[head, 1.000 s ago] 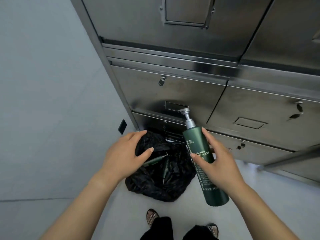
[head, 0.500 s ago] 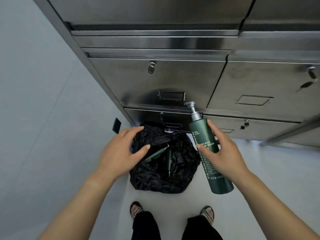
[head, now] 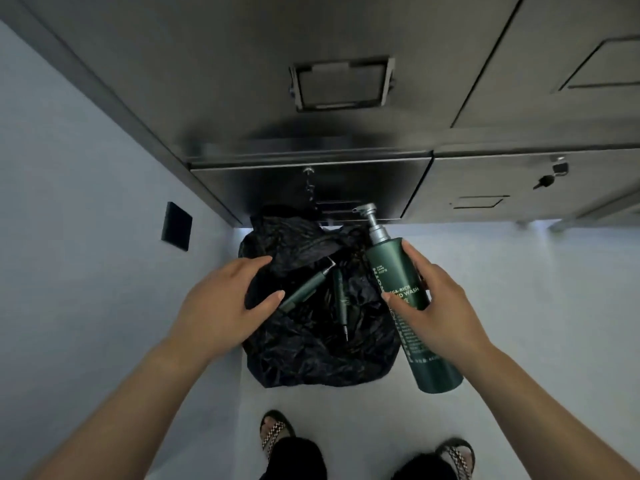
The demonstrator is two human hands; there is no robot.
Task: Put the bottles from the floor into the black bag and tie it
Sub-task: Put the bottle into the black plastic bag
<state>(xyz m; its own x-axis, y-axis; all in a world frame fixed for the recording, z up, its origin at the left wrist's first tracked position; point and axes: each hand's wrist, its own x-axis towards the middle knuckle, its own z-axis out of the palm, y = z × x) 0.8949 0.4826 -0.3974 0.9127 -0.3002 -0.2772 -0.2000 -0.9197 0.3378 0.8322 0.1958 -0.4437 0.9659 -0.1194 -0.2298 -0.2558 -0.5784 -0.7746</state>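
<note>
Head cam, steep down, close.

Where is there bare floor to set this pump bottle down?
Bare floor lies right of the black bag, below the metal cabinets, and between bag and sandals. The bag mouth is crowded by two slim bottles and the left hand.

— How many bottles?

— Three green ones: one large pump bottle [head: 401, 292] and two slim bottles [head: 304, 291] [head: 341, 299] lying in the bag.

— Bags?

— One black bag [head: 311, 355].

— Hands?

— Two, a left hand [head: 228, 303] and a right hand [head: 440, 306] (plus two sandalled feet [head: 275, 431] [head: 457, 453] at the bottom edge).

— Anything on the wall?

— One dark wall plate [head: 176, 226].
</note>
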